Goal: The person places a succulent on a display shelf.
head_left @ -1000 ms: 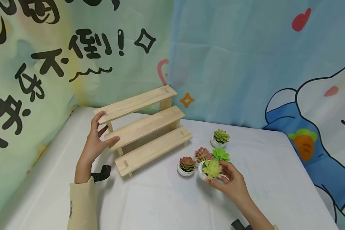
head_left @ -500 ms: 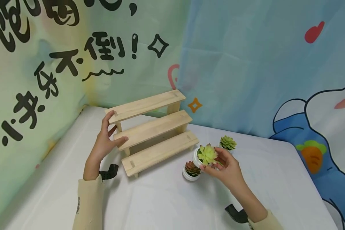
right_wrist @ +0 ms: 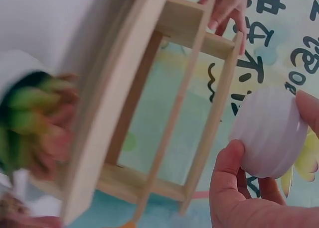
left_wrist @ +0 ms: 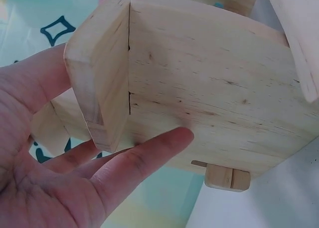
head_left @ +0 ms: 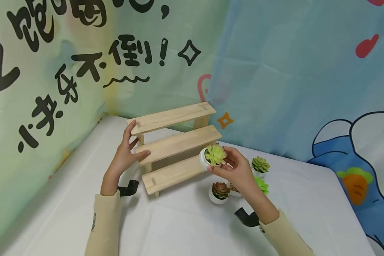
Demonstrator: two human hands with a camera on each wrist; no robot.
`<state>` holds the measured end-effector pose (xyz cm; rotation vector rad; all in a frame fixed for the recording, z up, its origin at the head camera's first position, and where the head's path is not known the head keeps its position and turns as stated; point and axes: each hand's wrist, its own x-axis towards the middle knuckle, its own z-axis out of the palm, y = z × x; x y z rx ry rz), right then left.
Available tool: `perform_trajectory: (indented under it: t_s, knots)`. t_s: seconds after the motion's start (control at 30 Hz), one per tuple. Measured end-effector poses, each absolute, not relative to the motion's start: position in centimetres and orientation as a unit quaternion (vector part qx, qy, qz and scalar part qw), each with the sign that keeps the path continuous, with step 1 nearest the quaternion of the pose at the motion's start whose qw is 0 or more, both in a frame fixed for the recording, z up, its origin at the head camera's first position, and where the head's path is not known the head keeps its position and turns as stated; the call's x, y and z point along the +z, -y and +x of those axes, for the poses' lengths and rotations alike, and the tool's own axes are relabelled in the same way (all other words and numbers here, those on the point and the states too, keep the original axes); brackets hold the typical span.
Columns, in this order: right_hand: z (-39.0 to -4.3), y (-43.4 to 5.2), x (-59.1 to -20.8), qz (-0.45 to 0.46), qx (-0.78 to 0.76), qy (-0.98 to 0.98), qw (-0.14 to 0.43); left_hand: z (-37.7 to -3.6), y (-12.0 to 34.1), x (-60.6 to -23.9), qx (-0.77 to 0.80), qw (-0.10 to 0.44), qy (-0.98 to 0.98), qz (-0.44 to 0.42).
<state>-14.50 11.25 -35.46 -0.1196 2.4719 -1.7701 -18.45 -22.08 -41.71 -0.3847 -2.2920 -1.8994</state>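
Right hand (head_left: 235, 170) pinches a small white pot (right_wrist: 269, 133) with a yellow-green plant (head_left: 215, 154), lifted off the tabletop (head_left: 185, 227).
Pot hangs just over the right end of the wooden stand's (head_left: 176, 144) lowest step. Left hand (head_left: 126, 154), fingers spread, rests against the stand's left end. Three more potted plants (head_left: 220, 192) sit below and beside the right hand.

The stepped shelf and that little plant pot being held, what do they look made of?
The stepped shelf looks like pale, unvarnished softwood: grain lines and small knots show close up. The little pot in the right hand looks like white ribbed plastic or glazed ceramic; I cannot tell which. Its yellow-green succulent seems artificial, probably plastic.
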Motion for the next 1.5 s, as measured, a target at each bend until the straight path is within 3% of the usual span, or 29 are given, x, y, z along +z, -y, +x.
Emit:
perform_trajectory:
  t_s: [0.33, 0.77, 1.5]
  knots:
    - [-17.4, -9.2, -33.7, -0.049, -0.565, -0.819, 0.085, -18.8, 21.9, -42.0, -0.645, 0.073, 0.748, -0.135]
    - [-22.1, -5.1, -31.9, -0.081, -0.542, -0.833, 0.081, -19.2, 22.6, -42.3, -0.653, 0.080, 0.742, -0.133]
    - [-27.5, 2.8, -32.1, -0.108, -0.544, -0.827, 0.091, -19.6, 22.8, -42.6, -0.651, 0.097, 0.740, -0.142]
